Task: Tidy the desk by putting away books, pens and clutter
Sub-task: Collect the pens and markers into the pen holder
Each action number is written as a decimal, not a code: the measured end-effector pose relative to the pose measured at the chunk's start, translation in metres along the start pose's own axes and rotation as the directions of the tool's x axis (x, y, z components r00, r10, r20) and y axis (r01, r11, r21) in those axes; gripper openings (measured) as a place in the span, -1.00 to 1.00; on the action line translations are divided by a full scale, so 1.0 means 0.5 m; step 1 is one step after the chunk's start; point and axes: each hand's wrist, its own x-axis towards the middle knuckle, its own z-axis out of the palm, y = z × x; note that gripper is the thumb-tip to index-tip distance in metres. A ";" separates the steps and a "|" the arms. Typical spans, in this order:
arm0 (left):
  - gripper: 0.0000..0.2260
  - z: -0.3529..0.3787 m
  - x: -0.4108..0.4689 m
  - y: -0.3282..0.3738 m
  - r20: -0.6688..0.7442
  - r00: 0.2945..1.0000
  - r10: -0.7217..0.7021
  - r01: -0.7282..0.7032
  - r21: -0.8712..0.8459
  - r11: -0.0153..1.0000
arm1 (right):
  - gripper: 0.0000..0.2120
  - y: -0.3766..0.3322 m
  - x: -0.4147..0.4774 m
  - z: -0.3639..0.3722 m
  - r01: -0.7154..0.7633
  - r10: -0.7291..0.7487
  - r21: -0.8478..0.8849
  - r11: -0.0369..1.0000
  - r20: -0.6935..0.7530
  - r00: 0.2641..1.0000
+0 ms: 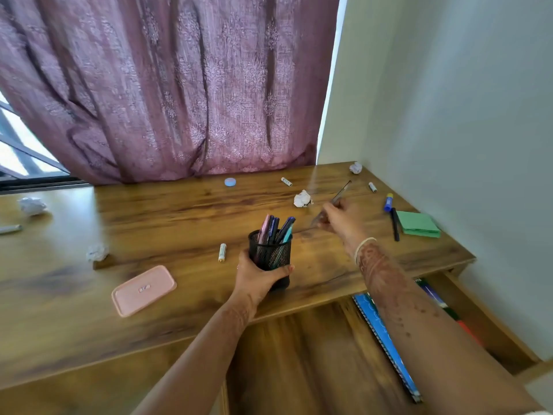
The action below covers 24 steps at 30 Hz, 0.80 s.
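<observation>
While the left hand [257, 277] grips a black mesh pen cup [270, 256] near the front edge of the desk [179, 211], above an open drawer [490, 330] that holds a blue book [367, 308] and others half hidden by the arm, the right hand [341, 218] pinches a thin pen [339, 196], blurred, just beyond and to the right of the cup. The step in hand appears to be gathering pens. The next move calls for bringing that pen over the cup's mouth and dropping it upright among the five or so pens [275, 227] standing there.

Left to clear, counted: one pink case [143, 290] left of the cup, three small white tubes [222, 252], four balls of crumpled paper [302, 199], one grey marker [10, 229] at the far left, one black pen [395, 224] beside one green notepad [420, 224] and one blue glue stick [388, 202] at the right, and one pale-blue round lid [230, 182] by the curtain [179, 100].
</observation>
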 end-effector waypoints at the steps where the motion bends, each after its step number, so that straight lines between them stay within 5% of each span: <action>1: -0.12 0.006 -0.011 -0.001 -0.016 1.000 -0.004 0.004 0.007 1.000 | -0.95 -0.015 -0.014 -0.002 0.026 -0.027 0.032 0.999 0.031 0.999; 6: -0.12 0.046 -0.056 0.001 -0.058 0.998 0.023 -0.023 0.009 1.000 | -0.89 -0.056 -0.104 -0.009 0.196 -0.153 -0.143 0.970 0.266 0.952; 11: -0.24 0.089 -0.100 0.002 -0.053 0.995 0.080 -0.080 0.008 0.997 | -0.84 -0.040 -0.168 -0.037 0.364 -0.248 -0.439 0.821 0.300 0.921; 19: -0.22 0.137 -0.147 -0.008 -0.022 0.998 0.050 -0.052 -0.054 0.997 | -0.87 -0.035 -0.198 -0.114 0.297 -0.239 -0.268 0.916 0.229 0.944; 24: -0.19 0.162 -0.121 -0.007 -0.010 0.999 0.038 -0.039 -0.077 0.996 | -0.93 -0.009 -0.128 -0.165 0.202 -0.194 -0.255 0.946 0.056 0.979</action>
